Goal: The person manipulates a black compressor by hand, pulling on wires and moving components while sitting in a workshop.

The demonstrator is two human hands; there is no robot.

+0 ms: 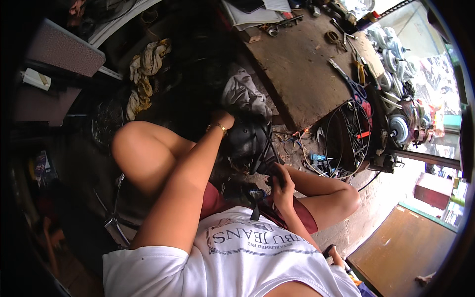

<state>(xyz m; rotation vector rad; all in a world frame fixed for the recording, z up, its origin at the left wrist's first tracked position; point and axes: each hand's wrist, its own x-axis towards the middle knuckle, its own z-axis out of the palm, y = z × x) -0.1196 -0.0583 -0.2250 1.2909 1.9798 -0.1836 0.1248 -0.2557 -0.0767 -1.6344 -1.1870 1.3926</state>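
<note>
A black bag (245,138) with straps lies between my bent legs. My left hand (222,120), with a gold watch on the wrist, is at the bag's upper left; its fingers are hidden in the dark. My right hand (282,185) is closed on a black strap or strap fitting (272,173) at the bag's lower right. Just beyond the bag is a crumpled grey cloth (245,91).
A worn wooden bench (302,69) holds papers (247,15), scissors (349,79) and tools. Right of it are coiled wires (341,143) and several metal parts (398,128). A stained cloth (143,84) lies upper left; a brown board (391,247) is lower right.
</note>
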